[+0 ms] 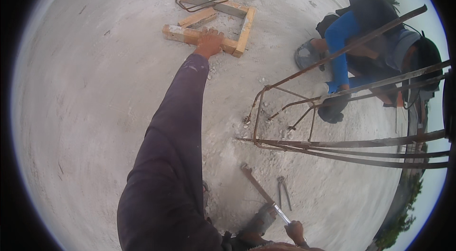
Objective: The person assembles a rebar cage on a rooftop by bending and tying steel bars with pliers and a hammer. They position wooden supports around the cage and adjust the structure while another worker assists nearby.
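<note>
Three-sided wooden frame (pixel 245 32) lying on the pale concrete floor (pixel 95 108), ahead of the person and well apart from the rusty upright bars (pixel 351 144). Its beams meet at two corners; the side facing left has no crosspiece. A short wooden block (pixel 202 17) lies at a slant inside it; whether it is fastened is not discernible. Bent wire rings (pixel 210 5) rest over the end of the far beam. The left hand (pixel 209 43) is closed over the near beam, fingers lying across its top. The right hand (pixel 295 232), close to the body, is wrapped around the handle of a hammer-like tool (pixel 260 189), whose far end points toward the base of the bars. Pincers (pixel 281 181) lie beside this tool, untouched. A wire tie (pixel 259 114) encircles the bars near the floor, amid scattered rubble. To the right crouches a co-worker (pixel 375 47), blue-sleeved, one dark-gloved hand (pixel 332 108) beside the bars. Judged from this arrangement, the work stands partway: three sides of the frame are joined and a tie surrounds the bars, while the fourth side remains unfilled, the frame does not enclose the bars, and the rings lie unplaced.
</note>
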Demonstrator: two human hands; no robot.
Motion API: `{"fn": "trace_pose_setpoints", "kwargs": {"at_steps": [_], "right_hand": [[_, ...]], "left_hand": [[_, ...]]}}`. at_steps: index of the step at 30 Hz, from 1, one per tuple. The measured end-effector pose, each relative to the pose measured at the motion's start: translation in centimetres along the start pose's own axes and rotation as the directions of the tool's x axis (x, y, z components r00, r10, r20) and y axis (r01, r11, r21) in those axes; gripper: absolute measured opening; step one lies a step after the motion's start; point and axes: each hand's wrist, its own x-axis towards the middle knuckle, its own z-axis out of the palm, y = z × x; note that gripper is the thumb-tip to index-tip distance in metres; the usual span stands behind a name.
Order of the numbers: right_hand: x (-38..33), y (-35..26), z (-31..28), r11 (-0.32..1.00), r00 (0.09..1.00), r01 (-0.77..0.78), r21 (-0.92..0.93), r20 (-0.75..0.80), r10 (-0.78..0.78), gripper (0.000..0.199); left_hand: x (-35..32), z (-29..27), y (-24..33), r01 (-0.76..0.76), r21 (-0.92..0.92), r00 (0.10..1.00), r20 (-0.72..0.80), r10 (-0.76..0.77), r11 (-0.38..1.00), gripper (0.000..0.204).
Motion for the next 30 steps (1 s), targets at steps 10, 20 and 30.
{"fn": "trace_pose_setpoints", "kwargs": {"at_steps": [10, 20, 30], "right_hand": [[-2.3, -2.1, 3.9, 0.929, 0.927, 0.354, -0.109, 0.172, -0.334, 0.029], [-0.9, -1.9, 4.7, 0.973, 0.97, 0.228, 0.026, 0.081, -0.23, 0.037], [-1.3, -3.1, 2.2, 0.922, 1.0, -0.011, 0.387, -0.006, 0.015, 0.035]], "left_hand": [[1.3, -11.2, -3.8, 0.022, -0.488, 0.998, -0.038, -0.047, 0.873, 0.046], [-8.1, -27.2, -10.5, -0.113, -0.955, 0.966, -0.17, -0.193, 0.275, 0.059], [-22.4, -35.5, -15.0, -0.356, -0.934, 0.849, -0.306, -0.431, -0.04, 0.057]]}}
